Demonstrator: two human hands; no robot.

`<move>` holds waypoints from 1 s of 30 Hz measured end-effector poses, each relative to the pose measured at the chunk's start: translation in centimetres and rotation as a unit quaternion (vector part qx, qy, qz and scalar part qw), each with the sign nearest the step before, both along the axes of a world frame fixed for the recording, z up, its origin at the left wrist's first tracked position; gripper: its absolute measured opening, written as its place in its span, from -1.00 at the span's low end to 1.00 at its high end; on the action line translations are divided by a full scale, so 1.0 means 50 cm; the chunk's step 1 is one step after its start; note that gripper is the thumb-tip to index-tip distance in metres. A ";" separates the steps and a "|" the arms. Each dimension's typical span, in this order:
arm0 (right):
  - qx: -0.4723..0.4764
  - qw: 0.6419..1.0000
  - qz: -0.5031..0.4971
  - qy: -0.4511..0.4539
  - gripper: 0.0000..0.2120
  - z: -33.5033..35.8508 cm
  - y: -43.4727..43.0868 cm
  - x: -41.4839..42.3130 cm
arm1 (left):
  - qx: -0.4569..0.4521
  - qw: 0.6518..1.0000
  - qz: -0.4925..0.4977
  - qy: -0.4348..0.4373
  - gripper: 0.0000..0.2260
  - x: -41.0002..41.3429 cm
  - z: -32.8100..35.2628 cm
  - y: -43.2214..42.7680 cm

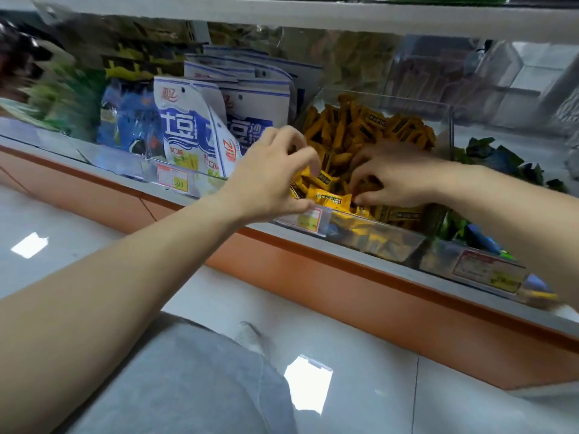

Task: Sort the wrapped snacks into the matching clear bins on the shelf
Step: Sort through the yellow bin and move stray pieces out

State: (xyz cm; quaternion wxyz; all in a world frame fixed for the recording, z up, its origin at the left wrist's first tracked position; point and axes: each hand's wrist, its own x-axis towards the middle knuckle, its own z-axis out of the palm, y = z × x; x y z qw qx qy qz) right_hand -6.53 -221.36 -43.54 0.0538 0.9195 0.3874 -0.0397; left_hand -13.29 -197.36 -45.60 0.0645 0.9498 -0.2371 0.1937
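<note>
A clear bin (450, 126) on the shelf is piled with yellow wrapped snacks (360, 126). Both my hands are inside its front part. My left hand (269, 177) has its fingers curled over a few yellow packets at the bin's front left, with its thumb by the price tag. My right hand (401, 177) reaches in from the right and its fingertips pinch a yellow packet (329, 198) lying between the hands. The grips are partly blurred.
White-and-blue pouches (194, 133) and blue packs (128, 123) stand in the bin to the left. Green wrapped snacks (488, 155) fill the bin on the right. Price tags (174, 180) line the shelf's front edge above an orange base (313, 277). Another shelf board (282, 14) hangs close overhead.
</note>
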 end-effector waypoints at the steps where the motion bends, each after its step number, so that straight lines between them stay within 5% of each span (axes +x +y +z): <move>1: -0.011 0.999 -0.008 -0.029 -0.80 0.004 -0.001 -0.003 | 0.006 1.000 -0.019 -0.006 -0.70 -0.002 0.002 -0.007; 4: 0.069 0.988 -0.020 -0.137 -0.87 0.007 0.006 -0.025 | -0.020 0.995 -0.049 0.083 -0.86 -0.005 0.000 -0.020; 6: 0.214 0.974 -0.008 -0.070 -0.81 0.004 0.021 -0.049 | -0.046 0.984 -0.030 0.168 -0.81 -0.002 -0.009 -0.027; 8: 0.260 0.964 0.012 0.055 -0.69 -0.005 0.041 -0.071 | -0.060 0.971 -0.023 0.231 -0.71 0.002 -0.020 -0.032; 11: 0.164 0.980 0.025 0.106 -0.46 -0.031 0.044 -0.078 | -0.118 0.952 -0.036 0.279 -0.65 0.006 -0.022 -0.028; 13: 0.088 0.994 0.032 0.054 -0.40 -0.040 0.026 -0.072 | -0.139 0.959 -0.035 0.244 -0.69 0.008 -0.013 -0.013; 19: -0.071 0.989 0.049 -0.123 -0.40 -0.025 -0.016 -0.069 | -0.001 0.980 -0.019 0.198 -0.71 0.010 -0.005 -0.001; 22: -0.051 0.982 0.046 -0.177 -0.43 -0.017 0.015 -0.077 | 0.054 0.980 -0.005 0.190 -0.64 0.011 -0.016 -0.012; 24: 0.061 0.990 0.041 -0.119 -0.57 -0.017 0.038 -0.080 | 0.083 0.976 -0.016 0.200 -0.58 0.010 -0.023 -0.018; 27: 0.192 0.974 0.024 0.115 -0.75 -0.030 0.055 -0.075 | 0.109 0.968 -0.038 0.224 -0.57 0.009 -0.030 -0.019; 30: 0.129 0.977 0.016 0.168 -0.60 -0.047 0.043 -0.067 | 0.100 0.970 -0.032 0.219 -0.58 0.013 -0.025 -0.011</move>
